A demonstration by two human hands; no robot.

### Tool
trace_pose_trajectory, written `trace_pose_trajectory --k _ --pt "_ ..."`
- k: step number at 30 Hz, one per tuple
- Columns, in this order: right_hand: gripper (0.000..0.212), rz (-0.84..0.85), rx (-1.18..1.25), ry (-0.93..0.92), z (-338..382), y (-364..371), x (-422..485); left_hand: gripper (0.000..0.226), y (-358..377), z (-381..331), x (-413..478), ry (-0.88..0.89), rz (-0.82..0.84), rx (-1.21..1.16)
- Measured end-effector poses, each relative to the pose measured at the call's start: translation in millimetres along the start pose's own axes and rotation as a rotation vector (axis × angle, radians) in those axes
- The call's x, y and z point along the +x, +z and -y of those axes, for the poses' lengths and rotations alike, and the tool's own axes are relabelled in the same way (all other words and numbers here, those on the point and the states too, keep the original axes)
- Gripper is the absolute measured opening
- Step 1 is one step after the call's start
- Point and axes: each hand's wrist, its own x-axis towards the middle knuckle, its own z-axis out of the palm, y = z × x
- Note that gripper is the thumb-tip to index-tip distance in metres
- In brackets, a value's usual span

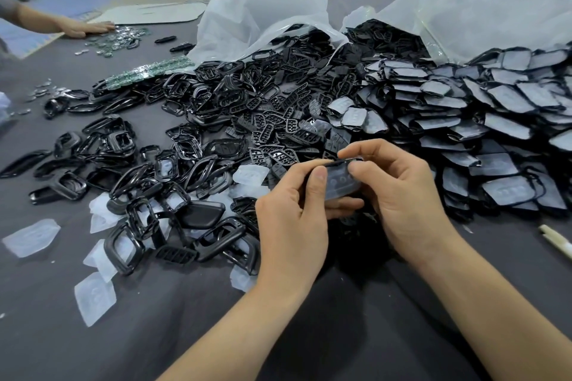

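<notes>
Both hands (292,210) (402,195) pinching key shell (339,181) | long axis left-right | face toward camera

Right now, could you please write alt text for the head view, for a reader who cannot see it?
A left hand and right hand pinch a black-and-translucent key-fob shell above a grey table. Heaps of black frames, loose pads and stacked shells surround them, with clear bags behind.

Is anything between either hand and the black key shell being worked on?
Nothing visible does. The left hand and the right hand both pinch the black key shell directly, thumbs on its upper face.
</notes>
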Motion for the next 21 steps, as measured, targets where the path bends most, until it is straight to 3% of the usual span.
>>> trace_pose_trajectory --k 7,13,21 --pt "0.008 0.058 0.069 0.080 -0.8 0.3 0.4 0.020 0.6 -0.2 -1.0 0.007 0.007 0.016" --pt "0.008 0.065 -0.003 0.028 0.1 -1.7 1.7 0.020 1.1 -3.2 -0.2 -0.046 0.002 -0.064" --pt "0.027 0.107 0.038 0.084 4.7 -1.9 1.0 0.021 2.9 -2.7 -1.4 -0.081 -0.011 -0.088"
